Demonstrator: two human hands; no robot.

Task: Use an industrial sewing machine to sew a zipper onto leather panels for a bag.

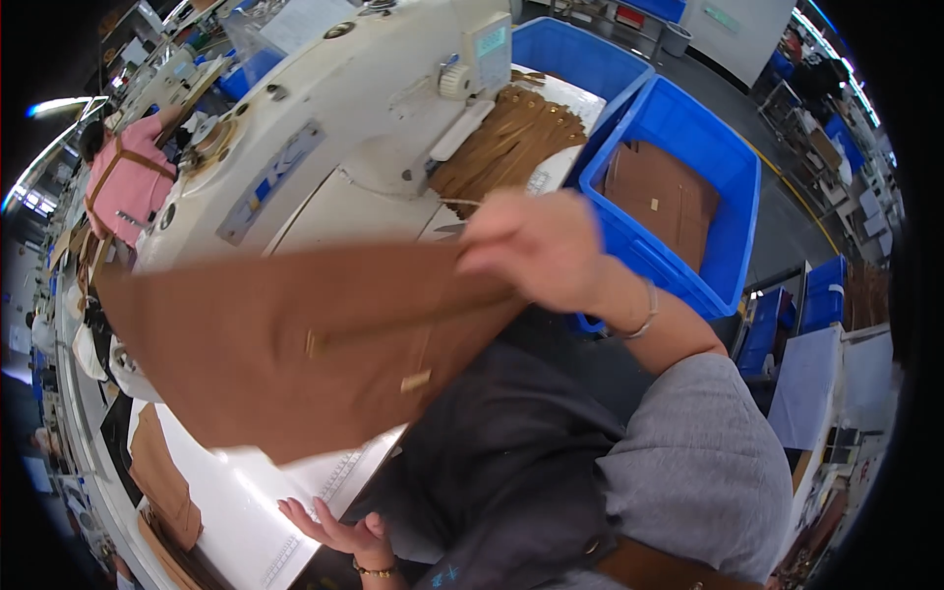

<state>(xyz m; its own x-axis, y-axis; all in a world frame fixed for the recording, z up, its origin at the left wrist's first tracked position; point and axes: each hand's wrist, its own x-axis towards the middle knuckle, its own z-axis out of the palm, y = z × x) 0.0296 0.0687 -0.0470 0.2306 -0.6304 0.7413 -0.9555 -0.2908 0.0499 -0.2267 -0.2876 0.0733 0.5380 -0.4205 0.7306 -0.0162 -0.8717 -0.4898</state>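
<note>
Pinched at its right corner by my right hand (pixel 536 246), a large brown fabric panel (pixel 246 344) is lifted in front of the sewing machine. The panel is blurred by motion, with a seam line and small tan tabs on its face. My left hand (pixel 344 536) is apart from it, palm up with fingers spread, by the front edge of the white worktable (pixel 246 511). Behind the panel stands the white sewing machine (pixel 374 108); the panel hides part of its bed. A bundle of brown fabric strips (pixel 511 143) lies to the right of the machine head.
A blue bin (pixel 733 236) at the right holds more brown panels (pixel 659 202), and another blue bin (pixel 580 54) stands behind it. Stacked brown pieces (pixel 167 482) lie on the table's left. A person in pink (pixel 128 177) sits at the far left.
</note>
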